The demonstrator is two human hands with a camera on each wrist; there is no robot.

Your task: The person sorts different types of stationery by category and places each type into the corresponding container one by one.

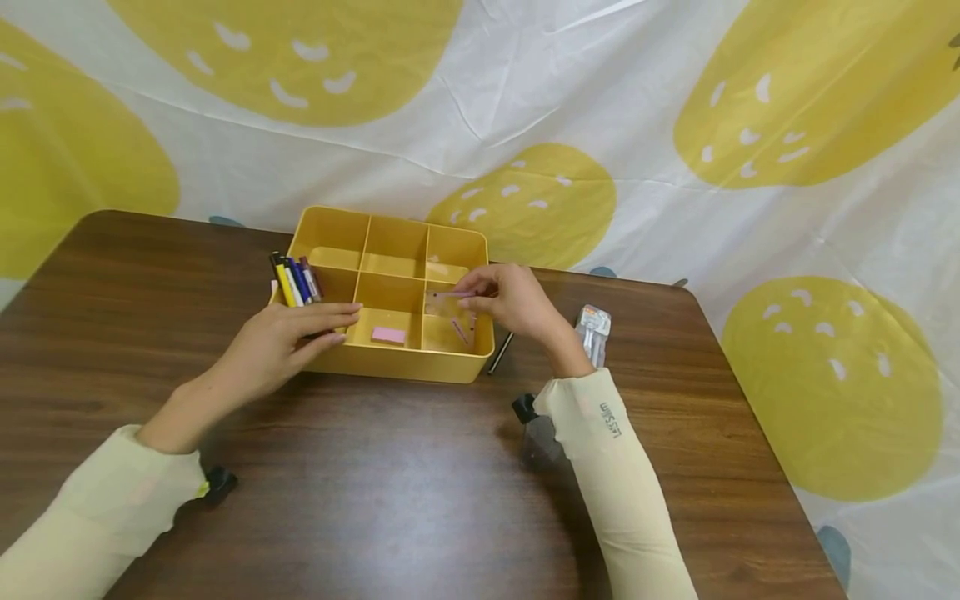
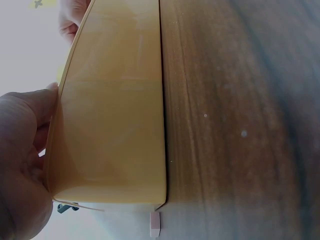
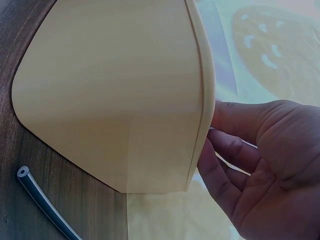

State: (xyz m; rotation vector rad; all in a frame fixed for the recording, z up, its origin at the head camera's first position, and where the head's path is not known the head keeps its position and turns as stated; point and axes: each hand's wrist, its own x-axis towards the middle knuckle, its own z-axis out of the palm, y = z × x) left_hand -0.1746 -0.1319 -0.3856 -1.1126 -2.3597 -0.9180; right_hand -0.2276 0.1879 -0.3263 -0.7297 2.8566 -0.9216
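A yellow divided organizer box [image 1: 397,365] stands on the table. My right hand [image 1: 517,300] pinches a clear flat plastic piece [image 1: 438,302] with purple markings over the right-hand compartments; it looks like a set square, though its full outline is unclear. In the right wrist view, the fingers reach behind the box wall [image 3: 110,90], which hides their tips. My left hand [image 1: 281,337] rests on the front-left rim, fingers fairly straight across it. Pens and markers [image 1: 296,282] stand in a left compartment. In the front middle compartment lies a pink block [image 1: 388,335], perhaps an eraser.
Right of the box, a thin dark stick [image 1: 500,353] lies on the brown table [image 1: 390,500]. A clear package [image 1: 593,329] with an orange label lies farther right. Beyond the box's left end is a pale pink block [image 2: 155,224]. A patterned cloth [image 1: 525,100] hangs behind the table.
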